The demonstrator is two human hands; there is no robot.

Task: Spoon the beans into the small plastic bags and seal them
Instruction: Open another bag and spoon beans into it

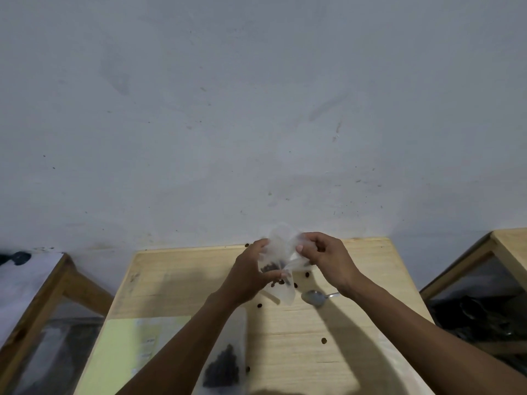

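Wide grey wall [256,95] up top, and below it the pale wooden surface [328,323] where everything is happening, with a yellow-green sheet [119,352] lying on its near left part. Both hands are up over the far middle of the surface, sharing one small plastic bag [281,252]: the left hand [251,275] is clasped around its lower side, the right hand [325,258] is pinching the crumpled top edge between thumb and fingertips. Dark beans [271,267] sit bunched inside that bag (it is blurred, so whether the mouth is closed I cannot tell). Near the front edge a second bag of beans [225,363] lies flat, partly under the left forearm. A metal spoon [315,297] rests on the surface just below the right wrist. A few loose beans [324,340] are scattered across the wood.
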